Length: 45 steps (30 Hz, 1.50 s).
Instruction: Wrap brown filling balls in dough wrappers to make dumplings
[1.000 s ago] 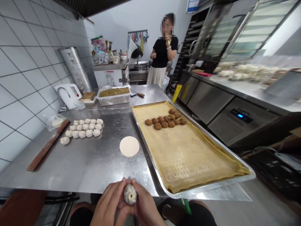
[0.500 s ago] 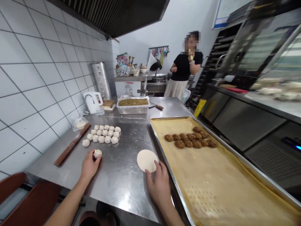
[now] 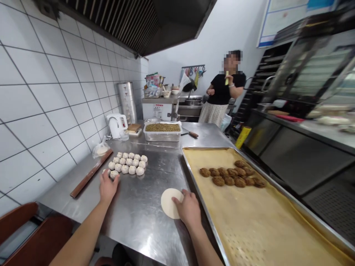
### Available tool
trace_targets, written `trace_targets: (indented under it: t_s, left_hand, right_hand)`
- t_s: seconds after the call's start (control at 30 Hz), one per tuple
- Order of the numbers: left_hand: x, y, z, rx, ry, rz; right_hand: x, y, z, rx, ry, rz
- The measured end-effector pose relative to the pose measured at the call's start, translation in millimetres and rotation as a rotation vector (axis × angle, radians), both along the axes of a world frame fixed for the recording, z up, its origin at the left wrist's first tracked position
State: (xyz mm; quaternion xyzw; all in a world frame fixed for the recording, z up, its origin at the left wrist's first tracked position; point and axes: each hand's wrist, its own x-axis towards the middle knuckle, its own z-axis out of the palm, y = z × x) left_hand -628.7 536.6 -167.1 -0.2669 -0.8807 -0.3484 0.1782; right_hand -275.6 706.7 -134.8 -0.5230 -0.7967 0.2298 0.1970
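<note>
My left hand has its fingers and thumb around a whitish, pleated dough ball, at the near left corner of the rows of similar dough balls on the steel table. My right hand pinches the right edge of a flat, round dough wrapper. My thumb lies on top of the wrapper, and the other fingertips are partly hidden at its edge. Right of this hand, a large baking tray lined with yellowish paper carries several brown lumps of filling.
A wooden strip and a plastic bag lie by the tiled wall. Behind stand a white kettle, a tub of greenish-brown crumbly filling and a knife. A person stands beyond the table, holding something yellowish-green.
My left hand has carried the dough ball forward to the near edge of the rows. My right hand's grip has moved further onto the wrapper. The camera view has tilted up slightly.
</note>
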Motion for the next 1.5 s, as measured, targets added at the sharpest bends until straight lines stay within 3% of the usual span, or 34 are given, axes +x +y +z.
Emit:
trace_targets:
  t_s: [0.07,0.17,0.33,0.4,0.5,0.6,0.7,0.8,1.0,1.23,1.5]
  left_hand:
    - [11,-2,3.8,0.022,0.012,-0.01]
    - [27,-2,10.5,-0.011,0.024,-0.164]
    - [67,-9,24.6,-0.018,0.029,-0.378]
    - [105,-22,25.8,-0.006,0.001,-0.461]
    - [186,-47,21.2,-0.053,-0.099,-0.676]
    - [266,-65,16.9,-0.043,-0.407,-0.906]
    - [311,-68,17.8,0.013,-0.623,-0.826]
    - [320,-63,22.3,0.02,-0.725,-0.742]
    - [304,-64,30.4,-0.019,-0.835,-0.819]
    - [304,-68,30.3,-0.018,-0.782,-0.859]
    - [310,-73,29.0,-0.007,-0.729,-0.869]
  right_hand:
    - [7,-1,1,-0.114,0.024,0.028]
    - [16,-10,2,-0.271,0.102,0.099]
    - [35,-55,6,-0.388,0.375,0.207]
    - [48,-78,2,-0.452,0.501,0.209]
    - [70,-109,-12,-0.649,0.777,0.135]
    - [86,-130,-27,-0.842,1.006,0.042]
    - [95,-143,-32,-0.91,1.097,0.015]
    - [96,-151,-27,-0.881,1.076,0.041]
    - [94,-157,-18,-0.838,1.051,0.073]
    - [96,-160,-28,-0.795,1.026,0.088]
    - [92,-160,-16,-0.813,1.042,0.035]
